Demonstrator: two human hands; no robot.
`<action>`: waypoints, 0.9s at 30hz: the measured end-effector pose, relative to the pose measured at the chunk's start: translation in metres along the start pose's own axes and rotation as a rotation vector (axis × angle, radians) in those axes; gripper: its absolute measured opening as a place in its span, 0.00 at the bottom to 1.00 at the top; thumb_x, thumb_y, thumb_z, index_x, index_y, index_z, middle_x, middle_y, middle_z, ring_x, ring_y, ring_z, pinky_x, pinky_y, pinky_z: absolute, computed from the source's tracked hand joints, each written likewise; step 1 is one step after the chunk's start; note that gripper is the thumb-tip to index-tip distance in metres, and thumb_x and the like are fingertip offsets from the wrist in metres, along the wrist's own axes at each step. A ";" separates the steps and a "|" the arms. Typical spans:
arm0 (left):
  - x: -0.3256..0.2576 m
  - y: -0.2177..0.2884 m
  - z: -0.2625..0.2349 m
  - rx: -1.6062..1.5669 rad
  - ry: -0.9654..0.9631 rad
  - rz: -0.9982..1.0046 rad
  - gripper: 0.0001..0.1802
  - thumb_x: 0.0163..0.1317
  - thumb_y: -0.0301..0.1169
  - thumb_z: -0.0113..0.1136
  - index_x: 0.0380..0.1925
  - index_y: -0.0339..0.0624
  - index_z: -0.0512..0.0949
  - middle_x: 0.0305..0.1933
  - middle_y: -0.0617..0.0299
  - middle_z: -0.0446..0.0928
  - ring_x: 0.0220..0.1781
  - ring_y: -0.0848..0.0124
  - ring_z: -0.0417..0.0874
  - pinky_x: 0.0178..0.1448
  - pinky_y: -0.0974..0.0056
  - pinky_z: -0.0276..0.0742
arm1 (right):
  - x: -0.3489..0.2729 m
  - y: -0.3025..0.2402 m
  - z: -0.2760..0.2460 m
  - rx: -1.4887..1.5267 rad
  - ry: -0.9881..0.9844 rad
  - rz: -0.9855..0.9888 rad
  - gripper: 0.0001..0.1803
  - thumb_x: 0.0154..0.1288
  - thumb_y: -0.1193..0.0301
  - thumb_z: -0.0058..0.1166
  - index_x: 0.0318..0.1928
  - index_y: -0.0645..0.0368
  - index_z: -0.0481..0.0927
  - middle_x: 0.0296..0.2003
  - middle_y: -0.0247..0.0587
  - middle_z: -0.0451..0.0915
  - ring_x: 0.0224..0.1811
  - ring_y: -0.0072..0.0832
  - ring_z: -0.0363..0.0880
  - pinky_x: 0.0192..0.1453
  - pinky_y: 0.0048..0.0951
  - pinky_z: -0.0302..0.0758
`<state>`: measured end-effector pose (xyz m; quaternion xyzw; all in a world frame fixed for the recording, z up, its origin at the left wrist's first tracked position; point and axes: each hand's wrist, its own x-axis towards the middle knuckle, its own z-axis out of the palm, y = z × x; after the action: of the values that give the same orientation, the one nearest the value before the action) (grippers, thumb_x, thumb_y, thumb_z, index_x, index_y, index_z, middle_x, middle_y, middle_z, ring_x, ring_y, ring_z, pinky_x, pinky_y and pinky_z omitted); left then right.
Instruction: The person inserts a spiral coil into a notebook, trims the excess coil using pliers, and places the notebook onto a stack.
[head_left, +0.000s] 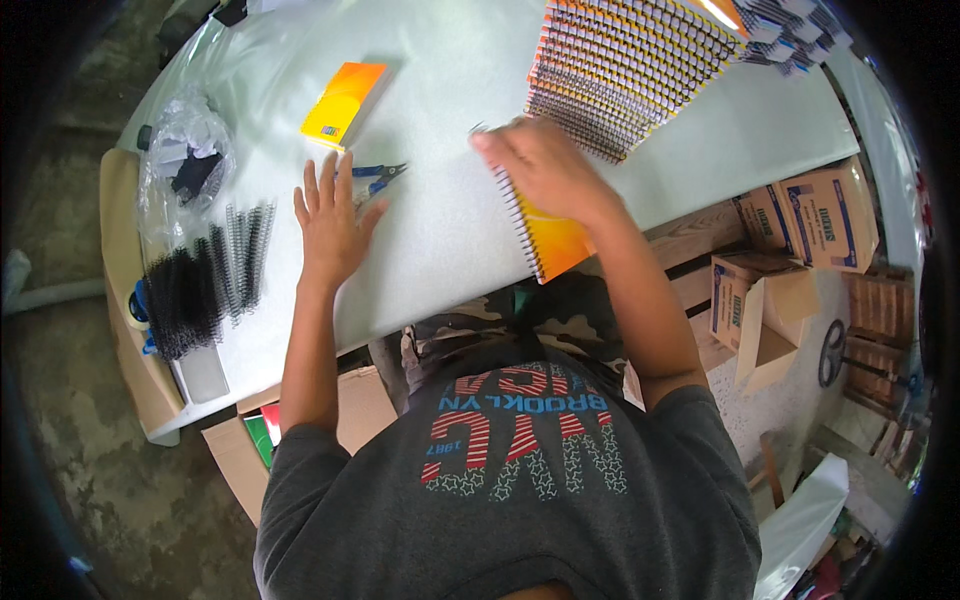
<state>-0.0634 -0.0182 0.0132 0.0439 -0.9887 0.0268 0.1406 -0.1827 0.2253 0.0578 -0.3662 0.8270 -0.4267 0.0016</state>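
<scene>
My right hand (545, 165) grips the far end of an orange and yellow spiral notebook (562, 250). The notebook's dark wire coil runs along its left side, and its near end reaches the table's front edge. Motion blurs that hand's fingertips, and the hand covers the far part of the cover. To the left, my left hand (335, 235) is empty, palm down over the table with its fingers spread. Beside its fingertips lie blue-handled cutting pliers (378, 176), partly hidden by the hand. Just beyond them rests an orange and yellow booklet (345, 103).
Rows of stacked spiral notebooks (620, 75) fill the table's far right. Black wire coils (190, 295) lie at the left, near a clear plastic bag (190, 150). Open cardboard boxes (770, 325) stand right of the white table (440, 255); another carton (365, 405) sits below its front edge.
</scene>
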 end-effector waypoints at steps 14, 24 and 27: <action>-0.053 0.076 -0.022 -2.193 -0.731 -0.759 0.29 0.68 0.55 0.36 0.49 0.39 0.67 0.34 0.60 0.69 0.38 0.68 0.72 0.45 0.66 0.68 | -0.009 0.040 0.070 0.059 -0.321 -0.062 0.18 0.63 0.53 0.48 0.31 0.56 0.78 0.26 0.41 0.78 0.33 0.40 0.75 0.46 0.39 0.65; -0.051 0.084 -0.025 -2.443 -0.960 -0.719 0.30 0.68 0.56 0.29 0.54 0.43 0.65 0.43 0.57 0.71 0.46 0.63 0.76 0.51 0.57 0.74 | -0.004 0.039 0.062 0.233 -0.440 0.023 0.15 0.64 0.57 0.47 0.34 0.51 0.82 0.29 0.39 0.80 0.34 0.35 0.75 0.50 0.35 0.64; -0.051 0.086 -0.027 -2.422 -0.960 -0.728 0.31 0.68 0.56 0.29 0.55 0.42 0.64 0.44 0.56 0.71 0.48 0.61 0.76 0.52 0.55 0.74 | -0.004 0.043 0.063 0.277 -0.420 0.010 0.16 0.65 0.56 0.45 0.35 0.51 0.83 0.28 0.38 0.81 0.33 0.33 0.75 0.49 0.33 0.65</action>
<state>-0.0154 0.0728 0.0208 0.1554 -0.2746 -0.9106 -0.2669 -0.1855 0.1989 -0.0140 -0.4389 0.7439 -0.4506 0.2259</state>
